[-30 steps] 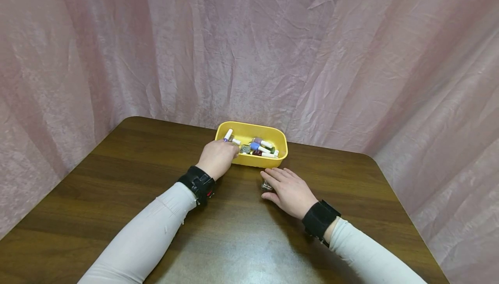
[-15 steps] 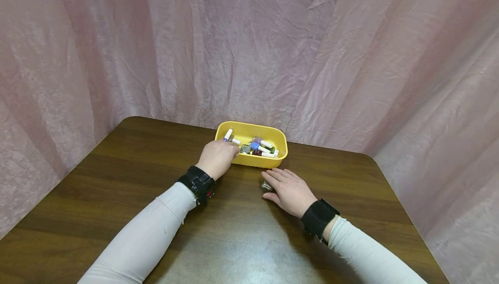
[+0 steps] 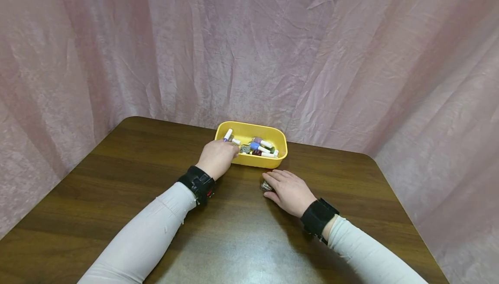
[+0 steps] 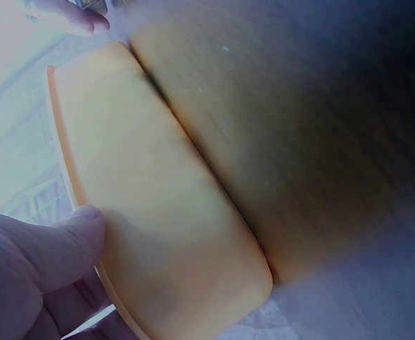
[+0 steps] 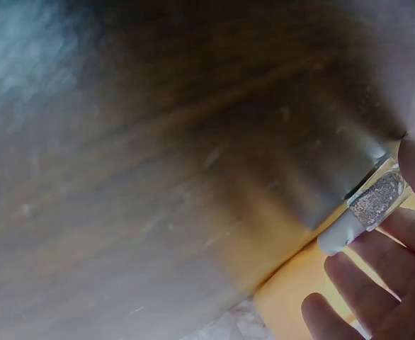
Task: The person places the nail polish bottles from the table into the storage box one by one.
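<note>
My left hand point(image 3: 218, 157) grips the near left rim of a yellow plastic bin point(image 3: 251, 159). In the left wrist view its thumb point(image 4: 80, 237) presses the bin's outer wall, and the fingers go over the rim to the inside. My right hand point(image 3: 290, 192) is just in front of the bin, low over the table. It holds a small nail polish bottle point(image 5: 379, 200) with silvery glitter and a white cap point(image 5: 340, 234) between thumb and fingers. Only the bottle's glassy end shows in the head view. Several nail polish bottles point(image 3: 256, 146) lie jumbled in the bin.
The brown wooden table point(image 3: 234, 232) has rounded far corners. The bin stands near its far edge, close to a pink velvety curtain point(image 3: 257, 50) that hangs behind and at both sides.
My right hand, with the nail polish bottle, has shifted only very slightly. The left hand and the bin have stayed in place.
</note>
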The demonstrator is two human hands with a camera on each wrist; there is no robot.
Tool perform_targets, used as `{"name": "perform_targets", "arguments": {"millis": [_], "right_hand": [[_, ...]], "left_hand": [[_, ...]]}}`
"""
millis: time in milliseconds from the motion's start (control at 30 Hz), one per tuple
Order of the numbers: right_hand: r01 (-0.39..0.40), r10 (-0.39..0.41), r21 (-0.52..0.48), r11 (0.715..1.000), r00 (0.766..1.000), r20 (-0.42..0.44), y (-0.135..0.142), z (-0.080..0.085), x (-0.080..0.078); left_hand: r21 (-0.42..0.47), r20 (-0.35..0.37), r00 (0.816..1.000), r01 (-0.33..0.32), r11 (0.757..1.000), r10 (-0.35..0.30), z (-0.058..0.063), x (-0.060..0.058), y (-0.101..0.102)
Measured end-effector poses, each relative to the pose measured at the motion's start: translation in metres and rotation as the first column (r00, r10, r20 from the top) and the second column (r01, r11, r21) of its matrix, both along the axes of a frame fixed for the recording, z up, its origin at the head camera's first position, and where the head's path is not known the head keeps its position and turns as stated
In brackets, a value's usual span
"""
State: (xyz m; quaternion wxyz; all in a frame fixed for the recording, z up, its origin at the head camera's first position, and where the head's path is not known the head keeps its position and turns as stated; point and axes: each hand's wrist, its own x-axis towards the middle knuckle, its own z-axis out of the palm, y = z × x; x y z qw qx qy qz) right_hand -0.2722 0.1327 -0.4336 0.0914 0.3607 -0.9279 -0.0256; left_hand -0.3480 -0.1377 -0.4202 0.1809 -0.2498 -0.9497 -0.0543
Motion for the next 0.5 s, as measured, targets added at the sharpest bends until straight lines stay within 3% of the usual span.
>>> {"name": "perform_targets", "arguments": {"millis": [500], "right_hand": [[0.025,-0.025,-0.006,1.0,1.0,0.001,-0.003,0.0019,0.0022]], "left_hand": [[-0.001,0.007,1.0,0.006,1.0,-0.006,0.0012,0.0007,0.0007]]}}
